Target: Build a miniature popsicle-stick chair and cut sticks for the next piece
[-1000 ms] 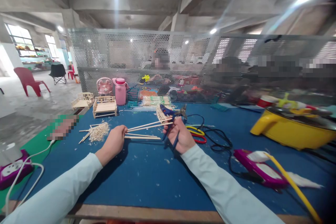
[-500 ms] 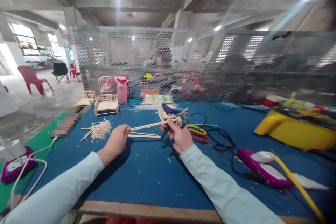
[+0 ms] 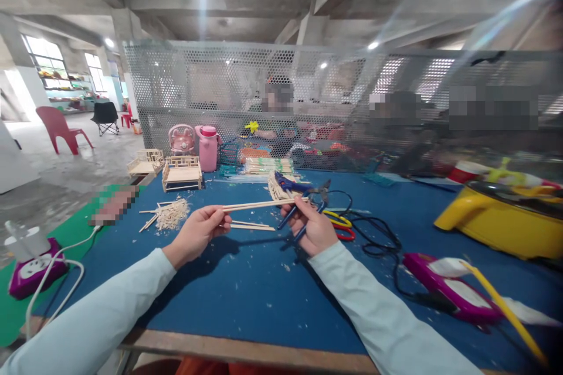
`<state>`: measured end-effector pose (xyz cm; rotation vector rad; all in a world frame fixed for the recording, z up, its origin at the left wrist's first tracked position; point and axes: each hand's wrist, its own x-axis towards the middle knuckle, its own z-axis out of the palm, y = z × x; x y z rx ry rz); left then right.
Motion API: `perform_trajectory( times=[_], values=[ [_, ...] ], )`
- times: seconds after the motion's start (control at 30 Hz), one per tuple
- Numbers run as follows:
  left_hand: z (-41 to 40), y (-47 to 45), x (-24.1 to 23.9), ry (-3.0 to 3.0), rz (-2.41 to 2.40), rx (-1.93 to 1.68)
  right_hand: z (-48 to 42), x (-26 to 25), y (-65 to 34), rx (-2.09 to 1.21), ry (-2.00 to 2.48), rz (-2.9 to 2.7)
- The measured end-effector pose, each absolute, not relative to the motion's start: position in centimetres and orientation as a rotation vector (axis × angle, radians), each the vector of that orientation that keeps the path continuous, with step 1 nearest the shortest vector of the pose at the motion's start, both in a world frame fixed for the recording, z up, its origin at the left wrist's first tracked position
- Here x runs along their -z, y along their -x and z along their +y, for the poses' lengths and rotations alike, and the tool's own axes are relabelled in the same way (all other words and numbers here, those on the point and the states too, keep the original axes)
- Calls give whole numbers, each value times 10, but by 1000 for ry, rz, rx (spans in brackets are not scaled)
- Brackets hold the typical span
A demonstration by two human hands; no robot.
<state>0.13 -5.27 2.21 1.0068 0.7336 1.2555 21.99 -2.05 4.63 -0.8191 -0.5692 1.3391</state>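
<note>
My left hand (image 3: 200, 233) is closed on the near end of thin wooden sticks (image 3: 255, 205), held level above the blue table mat (image 3: 246, 287). My right hand (image 3: 312, 225) grips blue-handled cutting pliers (image 3: 303, 199), whose jaws sit at the far end of the sticks. More loose sticks (image 3: 250, 225) lie on the mat under the held ones. Behind the pliers stands a partly built stick frame (image 3: 277, 186).
A heap of stick offcuts (image 3: 169, 215) lies left of my hands. Small wooden furniture models (image 3: 182, 173), a pink jug (image 3: 208, 148), red and yellow tools (image 3: 338, 227), black cables (image 3: 373, 240), a yellow pot (image 3: 505, 217), a purple glue gun (image 3: 444, 290) and a purple power strip (image 3: 30, 266) surround them. People sit behind the mesh screen (image 3: 308, 99).
Both hands have risen slightly off the mat, and the held sticks have swung from slanting upward to nearly level. The pliers stay at the sticks' far end.
</note>
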Motion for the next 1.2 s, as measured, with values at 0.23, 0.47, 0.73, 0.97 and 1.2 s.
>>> perform_trajectory(
  times=[0.23, 0.47, 0.73, 0.97, 1.2],
  values=[
    [-49, 2, -19, -1118, 821, -1313, -22, -43, -219, -1305, 779, -694],
    [-50, 2, -22, -1141, 941, -1373, -21, -41, -219, -1261, 748, -784],
    [-48, 4, -21, -1183, 1012, -1308, -20, -38, -219, -1257, 691, -849],
    [-47, 7, -20, -1539, 1226, -1144, -18, -35, -220, -1125, 786, -961],
    [-50, 11, -21, -1897, 1411, -961, -19, -33, -218, -1127, 743, -950]
  ],
)
